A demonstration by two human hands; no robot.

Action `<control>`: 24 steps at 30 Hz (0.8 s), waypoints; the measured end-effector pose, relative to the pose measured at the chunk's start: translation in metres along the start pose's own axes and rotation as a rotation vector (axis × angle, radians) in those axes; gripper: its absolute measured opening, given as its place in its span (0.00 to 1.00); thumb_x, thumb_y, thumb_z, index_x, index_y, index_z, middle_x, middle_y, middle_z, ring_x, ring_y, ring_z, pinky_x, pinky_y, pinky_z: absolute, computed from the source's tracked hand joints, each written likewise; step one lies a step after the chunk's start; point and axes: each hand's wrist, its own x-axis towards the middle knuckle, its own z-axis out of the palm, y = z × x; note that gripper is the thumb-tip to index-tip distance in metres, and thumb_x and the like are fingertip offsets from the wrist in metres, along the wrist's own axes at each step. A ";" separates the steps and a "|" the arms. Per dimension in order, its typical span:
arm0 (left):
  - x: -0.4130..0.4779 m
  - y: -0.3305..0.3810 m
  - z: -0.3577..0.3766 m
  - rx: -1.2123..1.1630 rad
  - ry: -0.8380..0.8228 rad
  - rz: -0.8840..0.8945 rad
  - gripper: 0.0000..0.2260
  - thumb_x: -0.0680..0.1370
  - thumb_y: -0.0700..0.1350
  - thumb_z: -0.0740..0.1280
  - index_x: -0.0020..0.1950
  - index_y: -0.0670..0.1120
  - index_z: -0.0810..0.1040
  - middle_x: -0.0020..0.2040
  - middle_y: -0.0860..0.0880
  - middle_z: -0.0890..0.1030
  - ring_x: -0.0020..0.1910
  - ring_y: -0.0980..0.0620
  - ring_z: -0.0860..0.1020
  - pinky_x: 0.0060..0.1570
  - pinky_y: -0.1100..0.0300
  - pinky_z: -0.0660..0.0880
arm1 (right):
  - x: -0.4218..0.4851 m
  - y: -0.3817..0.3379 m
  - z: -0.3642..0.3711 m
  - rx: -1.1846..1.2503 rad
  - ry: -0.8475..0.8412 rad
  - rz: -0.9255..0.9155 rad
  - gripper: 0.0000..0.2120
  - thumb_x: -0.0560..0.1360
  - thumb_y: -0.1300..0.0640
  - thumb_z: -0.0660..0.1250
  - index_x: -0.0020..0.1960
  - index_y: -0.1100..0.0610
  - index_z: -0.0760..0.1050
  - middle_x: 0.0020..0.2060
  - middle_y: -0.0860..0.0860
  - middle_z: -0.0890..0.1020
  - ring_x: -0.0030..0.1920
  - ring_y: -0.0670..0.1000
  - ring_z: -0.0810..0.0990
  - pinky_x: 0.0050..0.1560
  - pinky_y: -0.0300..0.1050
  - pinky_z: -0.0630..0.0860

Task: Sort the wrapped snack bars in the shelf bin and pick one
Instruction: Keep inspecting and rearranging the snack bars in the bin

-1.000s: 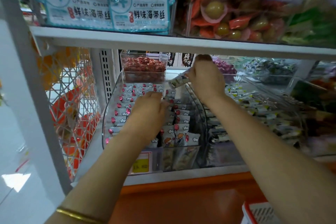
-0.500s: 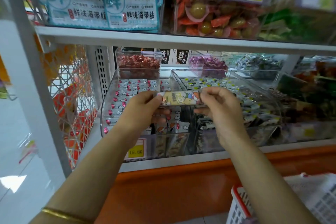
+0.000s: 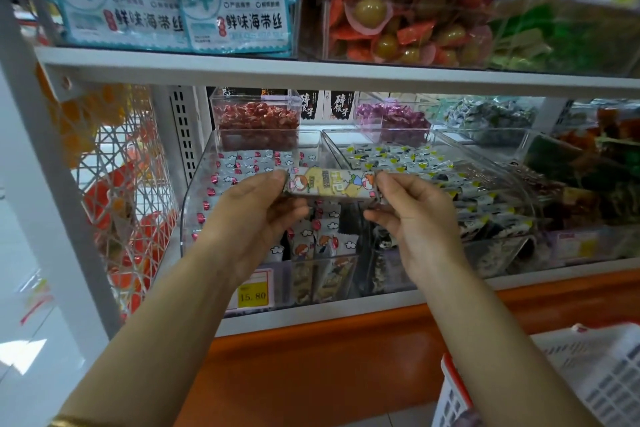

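Note:
A wrapped snack bar (image 3: 330, 184) with a yellow and white cartoon wrapper lies level between my hands, in front of the shelf. My left hand (image 3: 252, 215) pinches its left end and my right hand (image 3: 415, 218) pinches its right end. Behind it stands the clear shelf bin (image 3: 194, 198), holding several similar bars in white wrappers with red spots. My hands hide part of the bin's contents.
A second clear bin (image 3: 512, 184) of dark-printed bars stands to the right. Small tubs of red sweets (image 3: 256, 118) and purple sweets (image 3: 391, 116) sit behind. A yellow price tag (image 3: 252, 295) marks the bin front. A white and red basket (image 3: 554, 381) sits lower right. The upper shelf edge (image 3: 311, 69) hangs overhead.
My right hand drew a bar out from deep in the shelf, and my left hand left the bin and took its other end. Both now hold it level, nearer to me.

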 end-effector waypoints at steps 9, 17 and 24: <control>-0.004 0.002 0.000 0.102 0.163 0.088 0.10 0.76 0.44 0.66 0.35 0.44 0.74 0.26 0.51 0.74 0.25 0.58 0.73 0.26 0.68 0.73 | 0.000 -0.003 0.002 0.320 -0.131 0.201 0.03 0.69 0.60 0.67 0.41 0.60 0.77 0.28 0.48 0.81 0.26 0.43 0.74 0.26 0.34 0.73; -0.001 0.007 0.000 -0.285 0.089 -0.112 0.07 0.76 0.39 0.65 0.38 0.41 0.76 0.25 0.50 0.76 0.23 0.59 0.74 0.24 0.71 0.73 | 0.004 -0.007 -0.004 0.450 -0.229 0.265 0.09 0.70 0.70 0.62 0.46 0.63 0.78 0.33 0.53 0.81 0.31 0.46 0.78 0.32 0.36 0.77; -0.003 0.005 0.001 -0.109 -0.073 0.017 0.06 0.76 0.31 0.61 0.41 0.38 0.75 0.29 0.48 0.79 0.29 0.57 0.80 0.31 0.69 0.77 | 0.003 -0.007 -0.008 0.150 -0.020 0.064 0.09 0.77 0.70 0.59 0.45 0.60 0.76 0.35 0.53 0.80 0.28 0.46 0.78 0.28 0.38 0.76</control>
